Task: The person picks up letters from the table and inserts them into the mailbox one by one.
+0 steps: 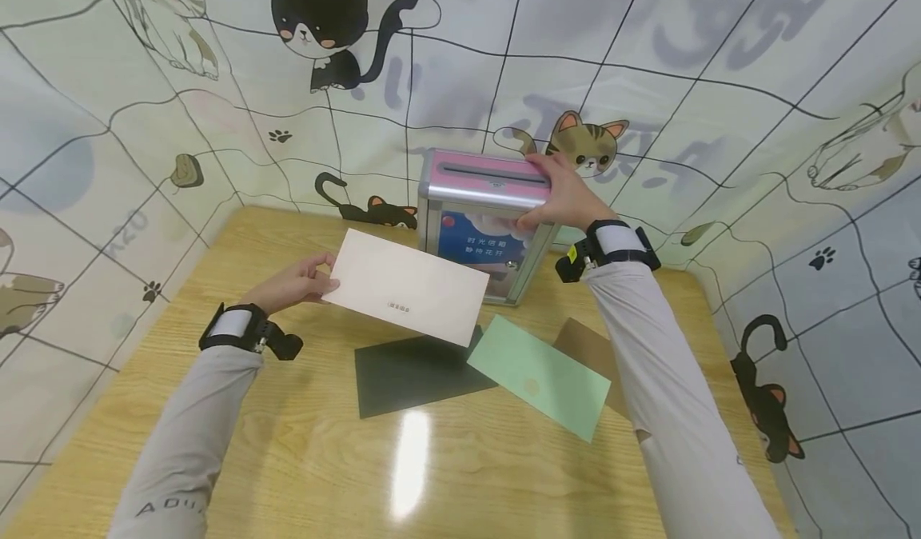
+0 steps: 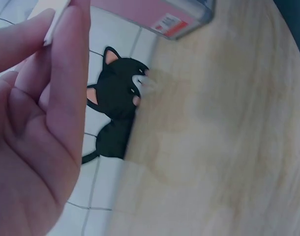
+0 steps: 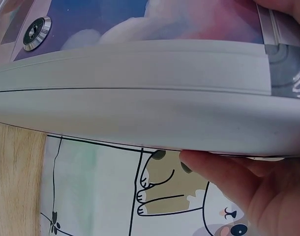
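Held by its left end, a white envelope (image 1: 410, 283) is pinched between the thumb and fingers of my left hand (image 1: 297, 283). It hangs tilted in front of a pink-topped box (image 1: 496, 175) with a slot along its lid. My right hand (image 1: 564, 195) grips the box at its upper right corner, thumb on the front and fingers over the top. The right wrist view shows the box's silver side frame (image 3: 140, 108) and a round lock (image 3: 37, 33). In the left wrist view only the edge of the envelope (image 2: 56, 22) shows between thumb and finger.
On the wooden table (image 1: 324, 459) lie a dark envelope (image 1: 417, 371), a light green envelope (image 1: 540, 375) and a brown envelope (image 1: 586, 347), partly under the green one. A wall covering with cartoon cats (image 1: 320, 19) stands behind the box and at both sides.
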The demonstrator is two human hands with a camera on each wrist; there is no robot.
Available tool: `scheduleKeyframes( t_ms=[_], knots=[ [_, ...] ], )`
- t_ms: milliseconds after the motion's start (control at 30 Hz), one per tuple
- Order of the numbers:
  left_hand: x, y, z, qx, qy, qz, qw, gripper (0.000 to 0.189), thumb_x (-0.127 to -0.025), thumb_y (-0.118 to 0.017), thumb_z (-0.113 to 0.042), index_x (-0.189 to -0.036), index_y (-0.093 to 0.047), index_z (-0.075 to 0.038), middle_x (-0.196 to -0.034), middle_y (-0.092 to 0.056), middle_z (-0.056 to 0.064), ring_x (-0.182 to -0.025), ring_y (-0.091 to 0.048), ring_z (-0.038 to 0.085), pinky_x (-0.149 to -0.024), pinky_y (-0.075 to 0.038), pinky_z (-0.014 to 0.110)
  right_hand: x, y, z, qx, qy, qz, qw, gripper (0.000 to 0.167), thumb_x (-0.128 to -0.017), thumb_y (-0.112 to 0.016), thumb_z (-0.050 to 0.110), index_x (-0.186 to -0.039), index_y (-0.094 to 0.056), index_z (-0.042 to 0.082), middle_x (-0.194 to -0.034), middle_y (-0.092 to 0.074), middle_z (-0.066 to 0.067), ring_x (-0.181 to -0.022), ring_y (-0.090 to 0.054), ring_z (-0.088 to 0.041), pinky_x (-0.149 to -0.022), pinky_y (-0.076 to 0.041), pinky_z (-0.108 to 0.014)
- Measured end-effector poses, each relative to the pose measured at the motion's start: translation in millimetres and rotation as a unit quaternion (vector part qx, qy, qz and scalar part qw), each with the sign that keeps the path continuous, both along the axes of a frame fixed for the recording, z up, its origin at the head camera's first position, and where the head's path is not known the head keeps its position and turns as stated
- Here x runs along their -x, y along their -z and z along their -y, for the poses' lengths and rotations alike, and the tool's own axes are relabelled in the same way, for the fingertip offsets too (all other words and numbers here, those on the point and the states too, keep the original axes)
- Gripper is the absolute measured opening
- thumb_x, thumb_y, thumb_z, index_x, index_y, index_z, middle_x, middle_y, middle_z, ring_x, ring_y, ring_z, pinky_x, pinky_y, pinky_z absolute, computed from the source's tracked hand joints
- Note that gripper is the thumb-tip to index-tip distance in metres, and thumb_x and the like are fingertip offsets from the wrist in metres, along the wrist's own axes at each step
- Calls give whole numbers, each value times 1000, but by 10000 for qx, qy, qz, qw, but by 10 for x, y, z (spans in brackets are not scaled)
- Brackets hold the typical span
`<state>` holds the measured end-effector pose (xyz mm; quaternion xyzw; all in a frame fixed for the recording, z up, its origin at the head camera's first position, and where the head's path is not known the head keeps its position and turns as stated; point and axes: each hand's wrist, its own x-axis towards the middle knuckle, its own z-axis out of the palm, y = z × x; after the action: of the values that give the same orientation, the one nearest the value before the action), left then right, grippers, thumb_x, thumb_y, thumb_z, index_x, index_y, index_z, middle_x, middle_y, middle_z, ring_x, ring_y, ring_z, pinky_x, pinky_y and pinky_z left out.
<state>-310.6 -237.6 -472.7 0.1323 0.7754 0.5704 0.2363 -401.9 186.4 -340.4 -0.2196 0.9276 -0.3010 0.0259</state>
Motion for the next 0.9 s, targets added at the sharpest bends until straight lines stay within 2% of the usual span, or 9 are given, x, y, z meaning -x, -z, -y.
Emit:
scheduleKeyframes(
  t_ms=[100, 300, 433, 633, 800, 900],
  knots=[
    [10, -98, -43, 96, 66, -170, 9998, 22, -92, -51, -15, -104, -35, -6, -77, -59, 0, -82, -60, 11, -83, -48, 33, -8, -4, 1, 22, 15, 13, 10000, 102, -55, -81, 18, -142, -28, 16, -132, -29, -13, -111, -35, -30, -91, -37, -50],
    [58, -292, -132, -52, 180, -264, 9995, 18, -92, -50, -11, -103, -37, -4, -83, -66, 0, -85, -63, 12, -87, -46, 45, -20, -6, 1, 33, 20, 29, 10000, 102, -55, -80, 18, -142, -28, 16, -130, -29, -13, -110, -35, -30, -91, -37, -50],
    [102, -469, -179, -132, 251, -496, 9984, 15, -92, -48, -8, -102, -38, -4, -85, -68, -1, -85, -64, 12, -83, -49, 40, -25, -11, 7, 30, 35, 36, 10000, 102, -55, -80, 17, -142, -28, 16, -128, -29, -12, -109, -36, -30, -90, -38, -50],
    [170, -758, -204, -136, 277, -961, 9949, 14, -91, -50, -6, -99, -39, -11, -72, -65, -4, -74, -62, 9, -76, -52, 32, -28, -14, 15, -68, 55, -15, 10000, 102, -55, -81, 18, -142, -27, 16, -130, -28, -13, -110, -36, -30, -90, -38, -50],
    [214, -1023, -252, 101, 57, -1544, 9879, 15, -89, -52, -4, -98, -41, -9, -61, -60, -6, -57, -52, 5, -66, -50, 24, -20, 0, 8, -105, 80, -71, 9999, 102, -55, -81, 19, -141, -28, 16, -129, -29, -13, -109, -36, -30, -90, -38, -50],
    [219, -1214, -313, 494, -212, -2009, 9781, 17, -88, -55, -7, -100, -42, -7, -58, -56, -8, -49, -41, 5, -52, -40, 20, -21, 6, 5, -93, 78, -92, 9999, 101, -55, -81, 19, -141, -28, 15, -129, -30, -13, -109, -37, -30, -90, -38, -49]
  ],
)
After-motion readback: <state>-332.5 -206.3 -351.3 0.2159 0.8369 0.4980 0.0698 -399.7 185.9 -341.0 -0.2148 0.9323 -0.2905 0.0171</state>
